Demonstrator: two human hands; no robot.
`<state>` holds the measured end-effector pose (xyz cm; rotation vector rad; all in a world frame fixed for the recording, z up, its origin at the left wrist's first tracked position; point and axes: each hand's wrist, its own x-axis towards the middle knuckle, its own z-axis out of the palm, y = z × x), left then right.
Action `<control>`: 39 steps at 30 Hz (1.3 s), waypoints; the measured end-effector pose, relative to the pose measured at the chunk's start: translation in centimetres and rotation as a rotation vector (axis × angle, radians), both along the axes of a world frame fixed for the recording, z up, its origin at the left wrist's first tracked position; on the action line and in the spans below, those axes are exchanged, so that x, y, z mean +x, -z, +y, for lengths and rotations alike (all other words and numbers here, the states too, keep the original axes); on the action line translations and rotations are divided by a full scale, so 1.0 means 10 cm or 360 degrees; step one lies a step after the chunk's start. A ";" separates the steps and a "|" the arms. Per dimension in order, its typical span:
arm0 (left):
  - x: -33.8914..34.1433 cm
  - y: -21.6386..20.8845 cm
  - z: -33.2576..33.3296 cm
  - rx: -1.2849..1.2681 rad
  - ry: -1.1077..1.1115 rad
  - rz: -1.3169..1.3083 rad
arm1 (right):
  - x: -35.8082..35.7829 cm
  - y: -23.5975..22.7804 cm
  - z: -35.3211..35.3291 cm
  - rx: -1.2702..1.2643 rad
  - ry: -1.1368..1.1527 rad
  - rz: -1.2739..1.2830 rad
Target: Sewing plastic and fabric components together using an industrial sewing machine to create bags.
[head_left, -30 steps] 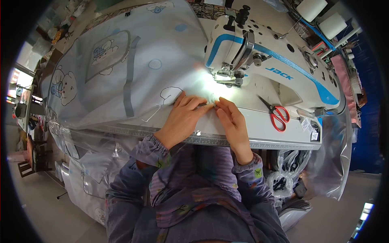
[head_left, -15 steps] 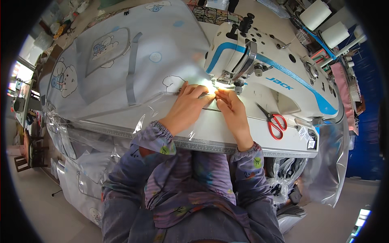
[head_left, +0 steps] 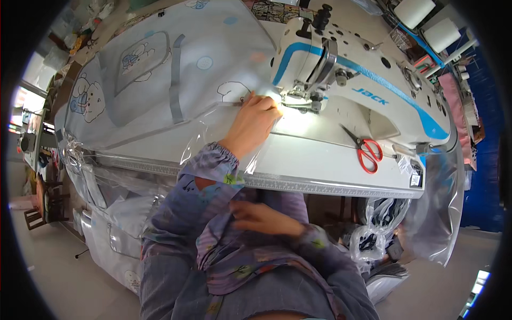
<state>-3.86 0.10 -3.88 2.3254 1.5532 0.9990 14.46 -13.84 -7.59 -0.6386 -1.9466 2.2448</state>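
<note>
My left hand (head_left: 253, 124) is at the needle area of a white and blue sewing machine (head_left: 362, 85). Its bent fingers pinch the edge of a light grey printed fabric sheet (head_left: 213, 85) close to the lit presser foot (head_left: 301, 102). Beneath that wrist, clear plastic film hangs over the table's front edge. Down over my lap is my right hand (head_left: 266, 217), away from the fabric. Motion smears its fingers, so what they hold, if anything, does not show.
Red-handled scissors (head_left: 369, 156) lie on the sewing table (head_left: 320, 152) right of the needle. A measuring tape (head_left: 320, 186) runs along its front edge. Thread cones (head_left: 441, 36) stand at the back right. Bagged material (head_left: 369, 240) hangs below the table. A wooden chair (head_left: 50, 205) is at far left.
My right hand has left the needle area and dropped toward me to my lap. My left hand remains on the fabric by the needle. The whole view has shifted slightly.
</note>
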 end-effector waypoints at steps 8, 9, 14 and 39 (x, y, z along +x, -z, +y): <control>0.06 -0.04 -0.14 0.0061 -0.0040 0.0363 | -1.21 0.71 -0.51 0.1205 -0.0077 -0.0065; -0.04 -0.02 -0.18 0.0138 0.0009 0.0430 | -1.10 0.70 -0.64 0.0281 -0.0088 0.0007; -0.36 -0.13 -0.31 0.0071 0.0219 0.0382 | -0.02 0.07 -0.61 -0.1255 -0.0502 0.0337; -0.36 -0.11 -0.94 0.0030 -0.0048 0.0556 | 0.23 0.03 -0.70 -0.1197 0.0929 0.0377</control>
